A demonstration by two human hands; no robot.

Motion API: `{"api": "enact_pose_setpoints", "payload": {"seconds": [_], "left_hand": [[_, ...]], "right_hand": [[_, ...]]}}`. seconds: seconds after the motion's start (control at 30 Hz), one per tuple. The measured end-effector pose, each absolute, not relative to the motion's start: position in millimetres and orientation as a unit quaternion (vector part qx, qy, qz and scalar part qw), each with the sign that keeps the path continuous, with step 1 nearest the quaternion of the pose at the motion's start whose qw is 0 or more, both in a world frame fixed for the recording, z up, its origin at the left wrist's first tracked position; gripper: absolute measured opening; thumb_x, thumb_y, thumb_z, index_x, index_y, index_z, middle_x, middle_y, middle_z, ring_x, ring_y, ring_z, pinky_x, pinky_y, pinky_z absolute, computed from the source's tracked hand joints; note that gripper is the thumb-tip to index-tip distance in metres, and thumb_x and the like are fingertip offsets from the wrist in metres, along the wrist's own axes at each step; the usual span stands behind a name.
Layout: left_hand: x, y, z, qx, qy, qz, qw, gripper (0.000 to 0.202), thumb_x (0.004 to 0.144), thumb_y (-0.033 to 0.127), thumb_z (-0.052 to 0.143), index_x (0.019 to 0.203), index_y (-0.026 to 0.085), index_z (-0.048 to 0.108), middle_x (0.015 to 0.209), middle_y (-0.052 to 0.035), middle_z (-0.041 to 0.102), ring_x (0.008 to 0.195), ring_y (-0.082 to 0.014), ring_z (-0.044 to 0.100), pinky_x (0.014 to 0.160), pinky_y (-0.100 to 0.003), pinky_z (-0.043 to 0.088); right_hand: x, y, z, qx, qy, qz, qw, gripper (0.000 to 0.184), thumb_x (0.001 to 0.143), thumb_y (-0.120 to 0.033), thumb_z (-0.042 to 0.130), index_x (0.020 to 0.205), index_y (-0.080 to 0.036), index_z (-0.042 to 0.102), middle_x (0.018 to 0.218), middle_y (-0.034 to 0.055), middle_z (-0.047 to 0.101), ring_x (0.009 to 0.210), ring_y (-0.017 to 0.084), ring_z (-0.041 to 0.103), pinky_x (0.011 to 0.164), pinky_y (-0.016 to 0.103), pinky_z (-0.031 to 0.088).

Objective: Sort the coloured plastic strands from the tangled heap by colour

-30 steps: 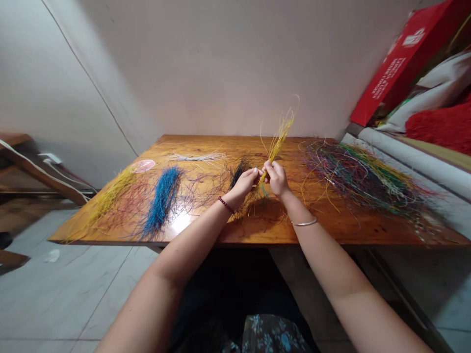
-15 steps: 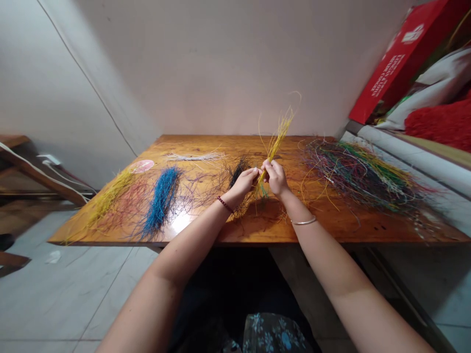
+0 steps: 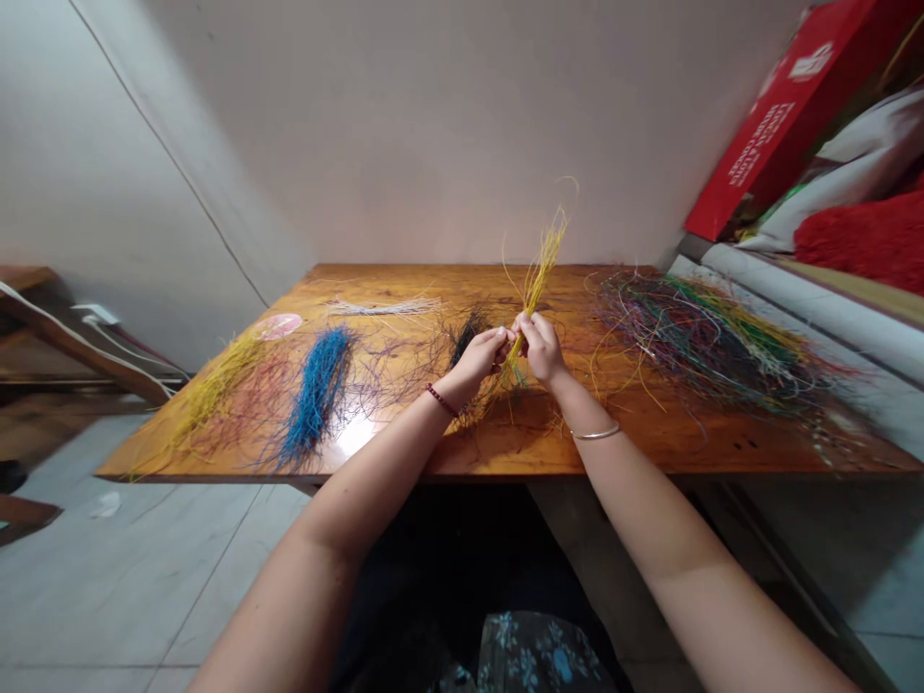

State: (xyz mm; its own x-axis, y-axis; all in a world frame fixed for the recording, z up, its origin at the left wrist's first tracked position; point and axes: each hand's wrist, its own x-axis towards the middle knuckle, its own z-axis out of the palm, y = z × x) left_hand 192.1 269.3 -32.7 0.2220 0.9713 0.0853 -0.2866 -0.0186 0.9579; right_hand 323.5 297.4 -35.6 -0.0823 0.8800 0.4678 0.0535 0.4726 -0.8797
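My left grip (image 3: pixel 480 358) and right grip (image 3: pixel 541 351) pinch closed on a bundle of yellow strands (image 3: pixel 540 274) standing up mid-frame over the wooden bench (image 3: pixel 520 443), blue strands (image 3: pixel 316 397) lying left, a mixed-colour pile (image 3: pixel 711 346) right.

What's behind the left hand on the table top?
A small black fibre tuft lies just beyond the left hand on the wooden table; the tuft's near end is covered by the hand.

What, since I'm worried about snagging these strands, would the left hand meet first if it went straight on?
The yellow fibre bundle comes first: it sits right at the fingertips of the left hand, with the right hand just beyond, though depth is hard to judge here.
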Motion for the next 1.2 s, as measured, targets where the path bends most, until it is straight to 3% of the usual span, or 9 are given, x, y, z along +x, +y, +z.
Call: {"api": "enact_pose_setpoints", "payload": {"seconds": [0.27, 0.67, 0.87, 1.2], "left_hand": [[192.1, 266.6, -29.5, 0.494, 0.361, 0.510, 0.605, 0.030, 0.090, 0.040, 0.063, 0.075, 0.017, 0.052, 0.063, 0.0035, 0.036, 0.049, -0.0069, 0.029, 0.046, -0.016, 0.021], [190.5, 266.4, -27.7, 0.500, 0.392, 0.533, 0.558, 0.022, 0.095, 0.029, 0.056, 0.078, 0.015, 0.059, 0.070, -0.0003, 0.047, 0.057, -0.0079, 0.040, 0.050, -0.014, 0.029], [190.1, 269.5, -28.5, 0.496, 0.387, 0.529, 0.570, 0.023, 0.099, 0.028, 0.049, 0.081, 0.015, 0.056, 0.060, 0.0049, 0.033, 0.048, -0.0072, 0.027, 0.045, -0.016, 0.021], [189.4, 272.8, -31.4, 0.533, 0.402, 0.508, 0.545, 0.039, 0.095, 0.049, 0.056, 0.075, 0.015, 0.055, 0.057, 0.0061, 0.030, 0.047, -0.0066, 0.023, 0.045, -0.021, 0.017]], "right_hand": [[324.4, 301.9, -40.0, -0.368, -0.652, 0.337, 0.572, 0.048, 0.090, -0.066, 0.048, 0.075, -0.020, 0.051, 0.069, 0.0013, 0.053, 0.059, 0.013, 0.045, 0.052, 0.024, 0.036], [323.4, 298.0, -36.6, -0.363, -0.653, 0.334, 0.575, 0.047, 0.090, -0.064, 0.051, 0.073, -0.020, 0.051, 0.062, -0.0010, 0.049, 0.048, 0.011, 0.042, 0.047, 0.026, 0.033], [322.9, 296.1, -35.1, -0.372, -0.643, 0.334, 0.580, 0.047, 0.090, -0.064, 0.052, 0.073, -0.021, 0.052, 0.055, -0.0024, 0.045, 0.047, 0.011, 0.041, 0.047, 0.026, 0.032], [325.8, 303.5, -41.5, -0.370, -0.645, 0.319, 0.587, 0.043, 0.092, -0.059, 0.050, 0.073, -0.020, 0.052, 0.058, -0.0022, 0.045, 0.051, 0.012, 0.040, 0.050, 0.026, 0.031]]}}
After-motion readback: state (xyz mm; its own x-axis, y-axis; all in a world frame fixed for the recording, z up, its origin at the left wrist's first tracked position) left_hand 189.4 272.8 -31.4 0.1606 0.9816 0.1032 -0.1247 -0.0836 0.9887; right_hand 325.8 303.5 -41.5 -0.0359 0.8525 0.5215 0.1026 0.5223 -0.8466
